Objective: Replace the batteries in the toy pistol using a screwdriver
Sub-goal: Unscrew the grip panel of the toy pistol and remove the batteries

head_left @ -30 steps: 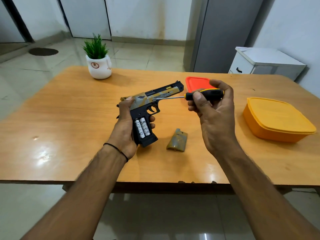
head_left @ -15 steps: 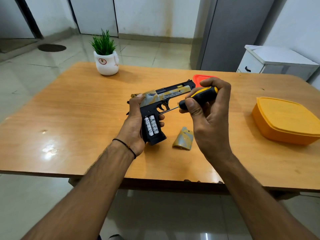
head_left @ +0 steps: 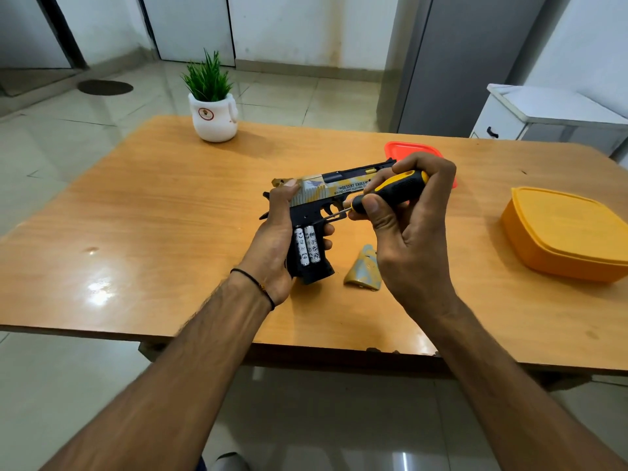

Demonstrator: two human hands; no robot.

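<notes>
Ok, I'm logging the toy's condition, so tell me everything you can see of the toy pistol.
The toy pistol looks plastic: camouflage tan-and-gold slide printed DESERT EAGLE, black frame and grip. The grip's side is open, showing two white batteries side by side. The left hand grips it by the handle, barrel pointing right. The right hand holds a screwdriver with its tip by the trigger guard.

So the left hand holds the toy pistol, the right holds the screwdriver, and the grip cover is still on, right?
Not quite: in the head view the grip cover lies on the table beside the toy pistol, leaving two batteries exposed. The rest is right.
</notes>
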